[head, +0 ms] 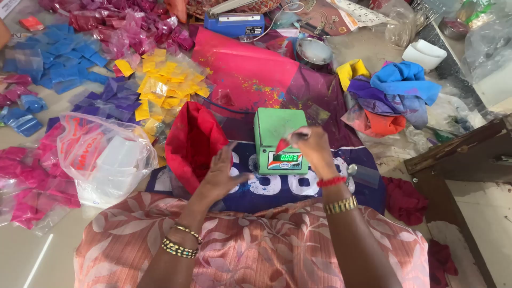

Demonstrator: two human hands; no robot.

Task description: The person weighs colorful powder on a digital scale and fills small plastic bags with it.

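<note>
Right hand (312,146) pinching red packet (282,144) over green scale (278,140); left hand (221,173) lying open at red powder bag (193,144), nine o'clock of scale; floor (21,250) littered.

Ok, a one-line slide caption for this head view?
Right hand holds a small red packet over a green scale; left hand rests by an open red bag.

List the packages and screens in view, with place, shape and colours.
Small green weighing scale, centre: red-lit screen, under right hand.
Open red powder bag, beside left hand.
Clear plastic bag with orange print, left.
Yellow sachets, behind.
</note>
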